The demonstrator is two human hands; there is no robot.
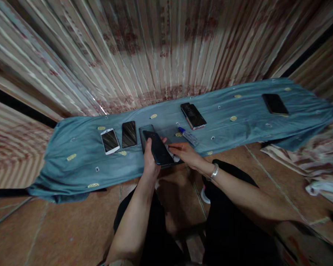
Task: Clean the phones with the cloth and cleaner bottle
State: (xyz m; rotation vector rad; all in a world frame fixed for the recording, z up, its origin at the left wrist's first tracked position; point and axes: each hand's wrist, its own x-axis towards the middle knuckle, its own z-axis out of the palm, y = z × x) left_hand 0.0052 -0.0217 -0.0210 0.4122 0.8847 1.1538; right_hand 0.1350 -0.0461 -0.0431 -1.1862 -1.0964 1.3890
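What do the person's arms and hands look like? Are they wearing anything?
Both arms are bare, with no sleeves or gloves. The left hand wears nothing. The right hand has a shiny silver bracelet round its wrist. No rings can be made out.

Striped curtains (155, 48) hang behind a blue cloth (72, 155) on brown floor tiles (58, 229).

bare blue cloth (72, 147) far left, phones (129, 134) crowding the middle
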